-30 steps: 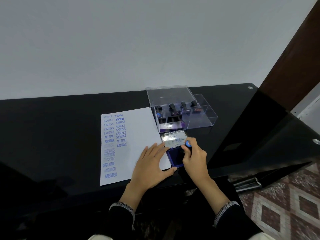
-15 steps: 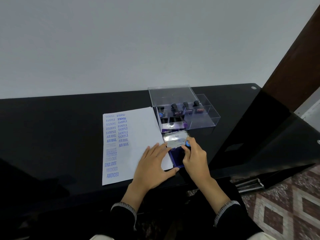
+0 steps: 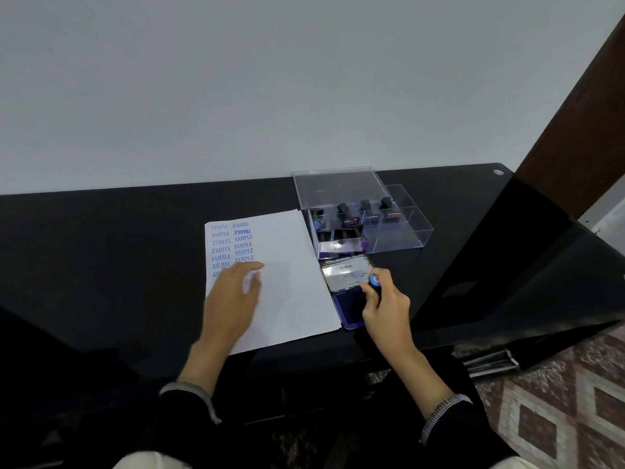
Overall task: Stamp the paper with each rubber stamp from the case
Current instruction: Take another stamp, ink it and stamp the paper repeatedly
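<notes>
Since half a second ago our left hand (image 3: 233,296) has slid off the paper's near right corner, where it lay beside the ink pad, and now sits over the left column of prints; it looks motion-blurred. Its fingers are stretched out and relaxed, grasping nothing, and whether the palm touches the sheet we cannot tell. Our right hand (image 3: 385,309) has stayed at the ink pad (image 3: 348,308), its fingers curled round a black-handled rubber stamp (image 3: 374,282) with a blue cap on top. That stamp stands roughly upright over the pad's dark blue inking face; its rubber face is hidden by our fingers, so contact with the ink cannot be judged.

We see the white paper (image 3: 291,265) lying flat on the black glossy table (image 3: 101,252), with blue prints reading SAMPLE, FRAGILE and AIR MAIL down its left side, some of them upside down. Our left hand covers the lower prints. At three o'clock from the paper, touching its right edge, lies the ink pad, with its silver labelled lid (image 3: 346,274) folded open toward twelve o'clock.

At twelve o'clock from the pad sits the clear plastic case (image 3: 399,231), its transparent lid (image 3: 338,187) raised behind it. Several black-handled stamps (image 3: 348,214) stand inside its compartments.

At four o'clock, beyond the table's edge, we see patterned floor tiles (image 3: 554,411).
</notes>
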Demonstrator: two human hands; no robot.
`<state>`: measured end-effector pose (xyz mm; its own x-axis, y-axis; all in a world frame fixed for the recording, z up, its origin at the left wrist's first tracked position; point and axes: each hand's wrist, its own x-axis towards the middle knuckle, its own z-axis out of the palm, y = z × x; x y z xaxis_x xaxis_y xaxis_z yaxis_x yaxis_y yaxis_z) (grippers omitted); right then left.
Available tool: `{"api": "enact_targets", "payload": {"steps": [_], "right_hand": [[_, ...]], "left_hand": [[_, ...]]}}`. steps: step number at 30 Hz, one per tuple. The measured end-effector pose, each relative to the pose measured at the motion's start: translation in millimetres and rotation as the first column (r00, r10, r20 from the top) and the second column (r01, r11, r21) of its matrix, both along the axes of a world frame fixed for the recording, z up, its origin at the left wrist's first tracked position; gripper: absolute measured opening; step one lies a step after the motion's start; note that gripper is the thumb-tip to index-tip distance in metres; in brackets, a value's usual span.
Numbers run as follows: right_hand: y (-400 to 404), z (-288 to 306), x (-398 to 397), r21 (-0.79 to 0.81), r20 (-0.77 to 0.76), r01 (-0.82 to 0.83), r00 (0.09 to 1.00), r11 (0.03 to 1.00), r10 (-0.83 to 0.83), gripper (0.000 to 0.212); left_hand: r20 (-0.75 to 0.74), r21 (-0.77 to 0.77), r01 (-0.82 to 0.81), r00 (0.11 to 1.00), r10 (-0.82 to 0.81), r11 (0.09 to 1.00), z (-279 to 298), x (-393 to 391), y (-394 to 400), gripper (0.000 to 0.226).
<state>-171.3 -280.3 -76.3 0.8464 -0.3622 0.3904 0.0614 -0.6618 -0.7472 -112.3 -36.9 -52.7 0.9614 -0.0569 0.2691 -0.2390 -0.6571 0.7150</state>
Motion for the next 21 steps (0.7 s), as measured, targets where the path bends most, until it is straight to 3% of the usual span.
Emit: {"api": "enact_targets", "payload": {"steps": [3,5,8,10,21], "right_hand": [[0.8,0.5,-0.3,0.020,-0.014,-0.006,1.000,1.000,0.006,0.026],[1.0,-1.9,1.2,-0.004,-0.030,-0.021,0.999,1.000,0.021,0.026],[1.0,-4.1,2.2,-0.040,-0.039,-0.015,0.999,0.999,0.014,0.025],[1.2,-2.2,1.5,-0.029,-0.011,0.004,1.000,1.000,-0.005,0.025],[2.0,1.0,1.2,-0.066,-0.044,0.011,0.999,0.998,-0.014,0.025]], "left_hand": [[-0.006,0.142,-0.084,0.996,0.086,0.986,-4.8,12.8,43.5,0.028],[-0.083,0.220,0.007,0.996,0.012,0.975,-13.0,21.1,71.3,0.037],[-0.223,0.315,0.189,0.967,-0.121,0.930,-24.2,27.9,97.3,0.073],[-0.240,0.395,0.220,0.962,-0.131,0.892,-30.4,29.8,100.9,0.089],[-0.189,0.454,0.178,0.977,-0.101,0.873,-35.7,27.7,97.2,0.091]]}}
